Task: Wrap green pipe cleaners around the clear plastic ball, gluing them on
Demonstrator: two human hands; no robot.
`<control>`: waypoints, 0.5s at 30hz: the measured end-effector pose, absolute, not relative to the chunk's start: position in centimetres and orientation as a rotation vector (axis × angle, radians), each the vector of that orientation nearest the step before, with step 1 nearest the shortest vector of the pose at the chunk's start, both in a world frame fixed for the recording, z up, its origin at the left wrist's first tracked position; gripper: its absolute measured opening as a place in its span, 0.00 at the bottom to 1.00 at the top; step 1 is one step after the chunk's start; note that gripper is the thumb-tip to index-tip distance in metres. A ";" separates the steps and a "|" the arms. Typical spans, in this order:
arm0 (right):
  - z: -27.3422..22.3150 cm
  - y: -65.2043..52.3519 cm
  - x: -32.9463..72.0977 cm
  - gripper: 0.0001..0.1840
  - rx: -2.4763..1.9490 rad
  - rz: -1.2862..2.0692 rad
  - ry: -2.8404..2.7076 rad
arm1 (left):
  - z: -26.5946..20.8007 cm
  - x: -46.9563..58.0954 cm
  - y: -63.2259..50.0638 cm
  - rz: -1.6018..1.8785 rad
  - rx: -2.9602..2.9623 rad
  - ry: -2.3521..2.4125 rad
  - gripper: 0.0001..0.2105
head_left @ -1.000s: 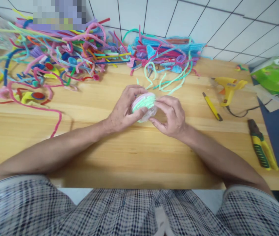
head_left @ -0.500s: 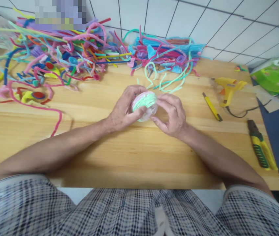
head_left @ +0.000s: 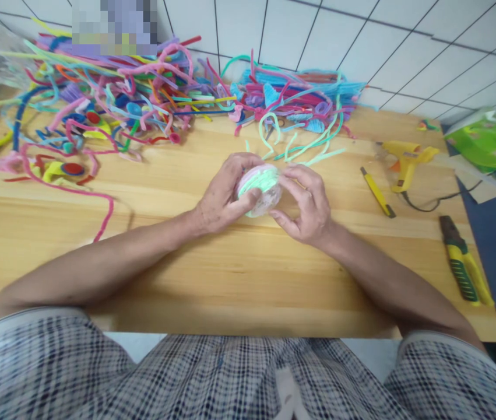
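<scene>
My left hand point(head_left: 224, 195) is closed around a clear round ball point(head_left: 269, 202) partly wrapped in mint-green and lilac pipe cleaners. The thumb presses across the green windings point(head_left: 266, 178), while the other fingers go behind it. On the ball's right side, my right hand point(head_left: 306, 204) has its fingertips at the upper edge and its thumb at the lower edge, closed on it. Just beyond my hands, loose mint-green pipe cleaners point(head_left: 313, 144) lie curled on the wooden table point(head_left: 239, 280).
Heaped pipe cleaners point(head_left: 143, 96) in many colours spread along the back left, beside a blue and pink bundle point(head_left: 300, 93). To the right lie a yellow cutter knife point(head_left: 377, 192), a yellow glue gun point(head_left: 407, 163) with its cord, and green-yellow pliers point(head_left: 461, 259). A green package point(head_left: 488, 140) sits far right.
Both hands keep nearly the same grip on the ball. The view has shifted slightly, and one loose mint-green pipe cleaner behind my right hand now reaches farther right.
</scene>
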State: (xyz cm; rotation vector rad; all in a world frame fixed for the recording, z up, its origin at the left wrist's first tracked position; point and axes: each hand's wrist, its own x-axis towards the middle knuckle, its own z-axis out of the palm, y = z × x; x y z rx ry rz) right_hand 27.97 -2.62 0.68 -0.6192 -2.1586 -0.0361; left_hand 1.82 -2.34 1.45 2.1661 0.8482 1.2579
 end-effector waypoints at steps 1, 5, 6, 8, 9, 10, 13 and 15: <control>0.6 -2.6 28.0 0.41 -0.611 -0.022 -2.149 | 1.4 1.9 -2.3 1.266 2.156 0.850 0.24; 0.5 -2.6 27.9 0.42 -0.605 0.004 -2.159 | 1.3 2.0 -2.3 1.267 2.107 0.861 0.26; 0.5 -2.6 27.9 0.42 -0.614 0.003 -2.173 | 1.3 2.0 -2.3 1.264 2.093 0.863 0.26; 0.7 -2.8 27.9 0.41 -0.626 0.003 -2.201 | 1.4 2.0 -2.4 1.254 2.060 0.868 0.27; 0.7 -2.9 27.9 0.41 -0.627 0.006 -2.211 | 1.4 2.0 -2.4 1.248 2.041 0.873 0.27; 0.8 -2.9 27.9 0.42 -0.623 0.007 -2.218 | 1.4 2.0 -2.4 1.244 2.022 0.880 0.27; 0.9 -3.0 27.8 0.43 -0.598 -0.011 -2.224 | 1.3 2.1 -2.5 1.258 1.978 0.902 0.27; 1.0 -3.0 27.8 0.44 -0.598 -0.019 -2.230 | 1.2 2.1 -2.4 1.266 1.970 0.909 0.27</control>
